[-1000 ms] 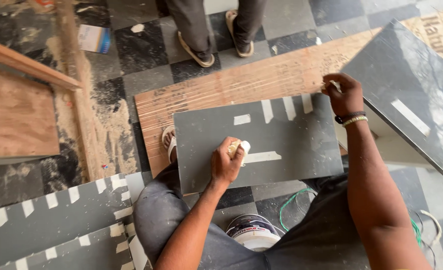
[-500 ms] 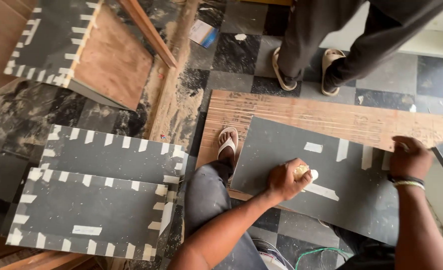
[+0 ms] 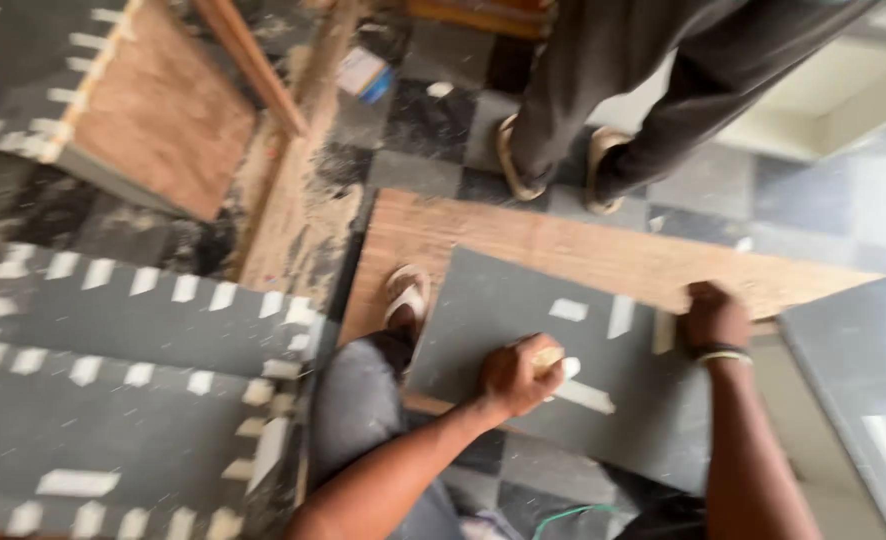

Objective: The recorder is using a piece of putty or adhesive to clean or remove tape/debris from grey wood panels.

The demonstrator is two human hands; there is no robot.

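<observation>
Left hand (image 3: pixel 508 378) nudged along grey panel (image 3: pixel 603 375) (seemingly diagonal)

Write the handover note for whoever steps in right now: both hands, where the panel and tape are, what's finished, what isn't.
Left hand: closed on a small pale piece, likely a tape roll, pressed on the grey panel beside a white tape strip.
Right hand: fingers curled on the panel's far edge, at another strip.
The panel lies on a wooden board on the floor.
Done: a few strips on this panel.
Left: its edges are mostly bare; the finished panels to the left carry tape all round.
</observation>
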